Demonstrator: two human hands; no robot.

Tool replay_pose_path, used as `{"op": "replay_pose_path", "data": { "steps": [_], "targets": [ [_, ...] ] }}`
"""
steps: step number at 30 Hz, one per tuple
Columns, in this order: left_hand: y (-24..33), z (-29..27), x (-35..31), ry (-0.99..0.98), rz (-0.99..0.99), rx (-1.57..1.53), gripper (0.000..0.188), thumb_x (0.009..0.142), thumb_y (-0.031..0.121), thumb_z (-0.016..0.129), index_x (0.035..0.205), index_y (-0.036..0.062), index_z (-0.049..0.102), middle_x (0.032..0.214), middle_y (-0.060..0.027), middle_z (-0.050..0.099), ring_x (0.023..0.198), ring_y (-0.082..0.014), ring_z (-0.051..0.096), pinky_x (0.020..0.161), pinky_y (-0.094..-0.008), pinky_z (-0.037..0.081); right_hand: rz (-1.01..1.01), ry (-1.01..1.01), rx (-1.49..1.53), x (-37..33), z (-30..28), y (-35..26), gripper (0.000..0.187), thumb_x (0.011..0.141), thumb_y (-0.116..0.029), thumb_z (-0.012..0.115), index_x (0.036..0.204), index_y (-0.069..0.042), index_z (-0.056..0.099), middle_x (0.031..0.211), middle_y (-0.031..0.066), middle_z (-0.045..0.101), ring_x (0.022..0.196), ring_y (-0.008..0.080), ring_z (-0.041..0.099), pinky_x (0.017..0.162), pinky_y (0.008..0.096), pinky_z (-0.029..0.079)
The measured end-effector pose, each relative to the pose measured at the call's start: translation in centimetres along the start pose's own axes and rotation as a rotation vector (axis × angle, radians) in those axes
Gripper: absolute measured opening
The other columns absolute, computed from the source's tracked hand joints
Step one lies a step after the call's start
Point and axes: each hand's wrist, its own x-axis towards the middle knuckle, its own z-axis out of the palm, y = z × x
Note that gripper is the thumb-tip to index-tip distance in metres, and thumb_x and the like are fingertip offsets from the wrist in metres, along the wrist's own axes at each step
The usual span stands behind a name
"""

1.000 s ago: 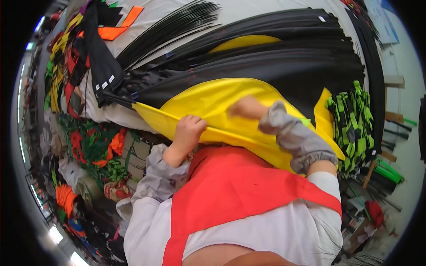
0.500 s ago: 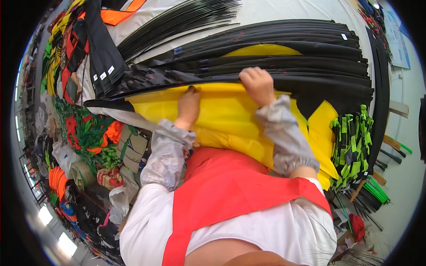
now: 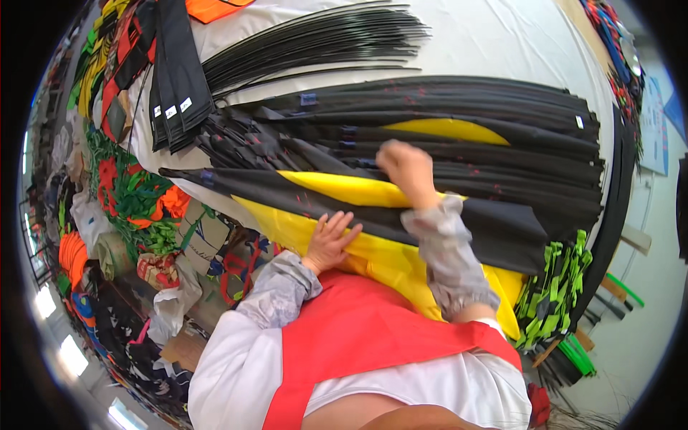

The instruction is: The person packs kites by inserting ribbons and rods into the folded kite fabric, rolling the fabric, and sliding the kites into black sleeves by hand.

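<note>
Your left hand (image 3: 330, 240) lies open, fingers spread flat on the yellow fabric panel (image 3: 344, 236) at the table's near edge. Your right hand (image 3: 407, 168), just beyond, looks clenched on the black-and-yellow panel stack (image 3: 459, 154); the grip is blurred. Small white rectangular labels (image 3: 172, 111) mark black folded strips (image 3: 175, 72) far left.

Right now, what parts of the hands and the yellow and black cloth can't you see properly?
- Head view: the right hand is blurred, so its grip on the black and yellow folded fabric panels is unclear.
- The left hand lies flat on the yellow cloth; its palm is hidden.
- The yellow cloth's near edge is covered by the red apron.
- The thin black rods are too fine to count.
</note>
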Motion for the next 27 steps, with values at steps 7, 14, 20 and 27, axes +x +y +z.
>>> {"op": "replay_pose_path", "data": {
  "steps": [7, 14, 20, 27],
  "targets": [
    [0.2, 1.9, 0.0, 0.030, -0.035, -0.088, 0.064, 0.073, 0.027, 0.065, 0.137, 0.0274, 0.056, 0.149, -0.0041, 0.046, 0.139, -0.0212, 0.039, 0.120, -0.0424, 0.013, -0.105, 0.022, -0.351, 22.9, 12.3, 7.6, 0.028, 0.083, -0.021, 0.070, 0.110, -0.017, 0.068, 0.108, 0.0056, 0.065, 0.107, 0.0280, 0.060, 0.088, 0.0417, 0.052],
    [0.1, 1.2, 0.1, 0.037, -0.094, -0.129, 0.064, 0.072, 0.027, 0.068, 0.135, 0.0271, 0.058, 0.147, -0.0036, 0.048, 0.138, -0.0198, 0.040, 0.120, -0.0417, 0.013, -0.297, -0.218, -0.546, 25.3, 10.7, 6.9, 0.013, 0.088, -0.012, 0.059, 0.099, -0.010, 0.064, 0.105, 0.0078, 0.062, 0.104, 0.0281, 0.062, 0.086, 0.0408, 0.053],
    [-0.1, 0.6, 0.7, 0.026, -0.101, -0.150, 0.065, 0.069, 0.026, 0.071, 0.133, 0.0251, 0.060, 0.146, -0.0060, 0.049, 0.137, -0.0235, 0.041, 0.119, -0.0432, 0.014, -0.084, -0.329, -0.571, 23.3, 8.3, 9.0, 0.024, 0.095, -0.021, 0.052, 0.116, -0.018, 0.062, 0.116, 0.0058, 0.062, 0.113, 0.0258, 0.061, 0.091, 0.0416, 0.053],
    [0.3, 0.7, 0.3, 0.008, -0.113, -0.140, 0.069, 0.070, 0.029, 0.074, 0.136, 0.0262, 0.056, 0.149, -0.0051, 0.045, 0.139, -0.0218, 0.038, 0.120, -0.0430, 0.012, -0.038, -0.283, -0.516, 23.6, 9.0, 9.0, 0.021, 0.089, -0.017, 0.063, 0.108, -0.015, 0.069, 0.112, 0.0076, 0.063, 0.113, 0.0276, 0.059, 0.091, 0.0406, 0.052]
  ]
}}
